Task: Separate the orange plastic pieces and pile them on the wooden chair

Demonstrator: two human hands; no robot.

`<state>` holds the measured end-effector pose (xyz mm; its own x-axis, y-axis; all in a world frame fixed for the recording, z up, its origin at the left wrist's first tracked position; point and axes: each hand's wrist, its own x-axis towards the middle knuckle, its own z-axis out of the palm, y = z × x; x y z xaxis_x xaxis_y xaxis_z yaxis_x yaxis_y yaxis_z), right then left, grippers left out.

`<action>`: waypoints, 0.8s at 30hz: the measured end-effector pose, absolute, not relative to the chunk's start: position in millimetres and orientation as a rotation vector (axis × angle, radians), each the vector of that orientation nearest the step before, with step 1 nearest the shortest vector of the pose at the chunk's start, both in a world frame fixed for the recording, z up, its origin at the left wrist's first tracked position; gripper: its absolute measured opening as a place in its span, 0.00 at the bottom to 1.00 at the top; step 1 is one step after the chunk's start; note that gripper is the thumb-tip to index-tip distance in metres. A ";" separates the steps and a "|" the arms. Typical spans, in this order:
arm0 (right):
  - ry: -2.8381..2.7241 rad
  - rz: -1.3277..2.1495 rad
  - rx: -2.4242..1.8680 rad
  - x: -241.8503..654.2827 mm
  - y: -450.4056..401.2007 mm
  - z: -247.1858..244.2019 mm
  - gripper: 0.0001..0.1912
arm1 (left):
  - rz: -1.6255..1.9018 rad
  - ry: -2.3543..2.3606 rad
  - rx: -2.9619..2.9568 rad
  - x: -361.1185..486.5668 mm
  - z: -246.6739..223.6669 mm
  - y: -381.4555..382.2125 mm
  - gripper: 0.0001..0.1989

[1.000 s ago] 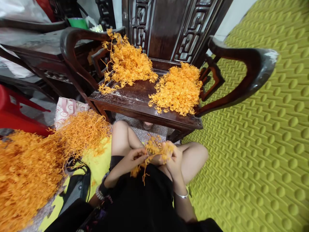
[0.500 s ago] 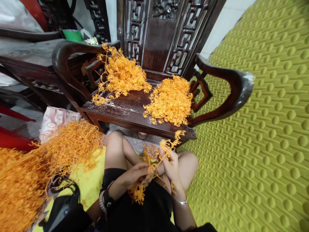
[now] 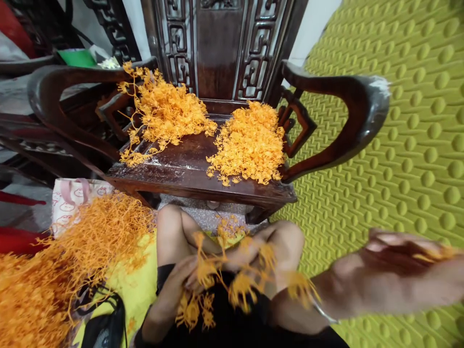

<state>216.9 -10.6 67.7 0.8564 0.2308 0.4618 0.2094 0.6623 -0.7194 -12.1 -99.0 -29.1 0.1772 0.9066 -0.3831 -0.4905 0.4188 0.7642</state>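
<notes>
My left hand [image 3: 186, 275] is low over my lap with its fingers closed round an orange stringy strand [image 3: 242, 287] with claw-like tufts. Some tufts hang below that hand, while blurred ones stretch across my lap to the right wrist. Out at the right, my right hand [image 3: 402, 270] is raised close to the camera, blurred, its fingers curled around an orange strand piece [image 3: 438, 253]. On the dark wooden chair [image 3: 181, 162] lie two heaps of similar tufts, a looser left heap [image 3: 166, 108] and a denser right heap [image 3: 250, 145].
At the left, a large pile of orange strands [image 3: 32, 295] spreads over a yellow sheet [image 3: 139, 278]. A white bag with pink handles [image 3: 68, 203] stands behind it, and a black bag [image 3: 103, 321] lies nearby. Yellow-green bumpy padding [image 3: 409, 159] covers the right side.
My right hand has swung from the lap far out to the right, drawing orange strand outward. The left hand has shifted slightly left and stays closed. The view has tilted a little.
</notes>
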 end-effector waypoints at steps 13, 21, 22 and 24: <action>-1.049 1.086 -0.905 145.7 -17.6 16.7 0.09 | 1.396 0.885 1.089 3.9 14.5 -33.5 0.18; -1.384 0.901 -0.972 139.3 -23.5 4.9 0.10 | 1.088 1.047 1.367 16.0 -3.9 -40.8 0.18; -1.414 0.907 -0.981 139.1 -23.4 5.4 0.07 | 1.076 1.061 1.400 15.9 -6.3 -42.0 0.17; -1.418 0.938 -0.988 139.2 -23.3 5.9 0.08 | 1.084 1.100 1.408 15.7 -11.5 -44.3 0.13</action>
<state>139.2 -23.3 5.9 -0.0358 0.9420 0.3338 0.0620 0.3354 -0.9400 15.7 -44.3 -11.5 0.1830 0.9809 0.0661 0.0801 -0.0819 0.9934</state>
